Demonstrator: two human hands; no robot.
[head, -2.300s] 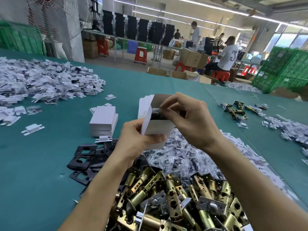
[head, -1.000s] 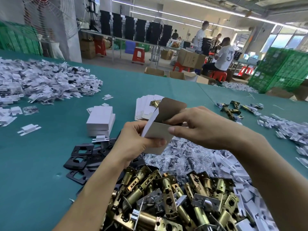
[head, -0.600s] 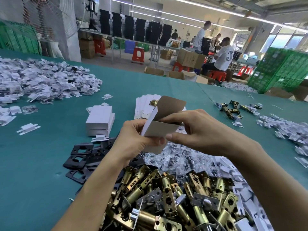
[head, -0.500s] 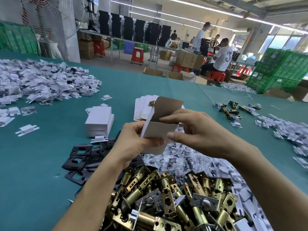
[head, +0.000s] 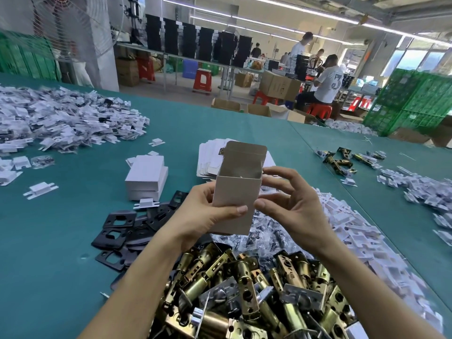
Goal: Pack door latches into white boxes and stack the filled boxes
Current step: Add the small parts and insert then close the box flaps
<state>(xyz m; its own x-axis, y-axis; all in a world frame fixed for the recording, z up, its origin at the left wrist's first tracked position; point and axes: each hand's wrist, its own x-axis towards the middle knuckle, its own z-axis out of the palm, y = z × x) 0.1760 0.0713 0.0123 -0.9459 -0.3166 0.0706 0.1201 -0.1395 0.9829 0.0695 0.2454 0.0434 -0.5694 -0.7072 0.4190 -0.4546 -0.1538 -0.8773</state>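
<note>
The left hand (head: 203, 214) grips a white box (head: 234, 194) and holds it upright above the worktop (head: 61, 265), thumb across the front face and fingers behind. The box's top is open, with its lid flap (head: 245, 155) standing up at the back. What lies inside is too dim to make out.

The right hand (head: 291, 206) sits against the box's right side, thumb tip on the front edge and one fingertip at the upper right corner. The other fingers are loosely curved and spread. Whether this hand truly grips the box or only touches it, I cannot tell.

Below the hands lies a heap of brass door latches (head: 244, 289), nearest the camera. Just beyond it are small clear bags (head: 269, 236), and white plastic pieces (head: 354, 231) spill to the right. Black metal plates (head: 122, 231) overlap one another left of the latches.

Farther left stands a short stack of closed white boxes (head: 146, 177). A fanned stack of flat box blanks (head: 210, 155) lies behind the held box. A few loose latches (head: 342, 160) lie well apart on the right.

Beyond the worktop stand green crates (head: 415, 101) and a seated person in a white shirt (head: 327, 84).
</note>
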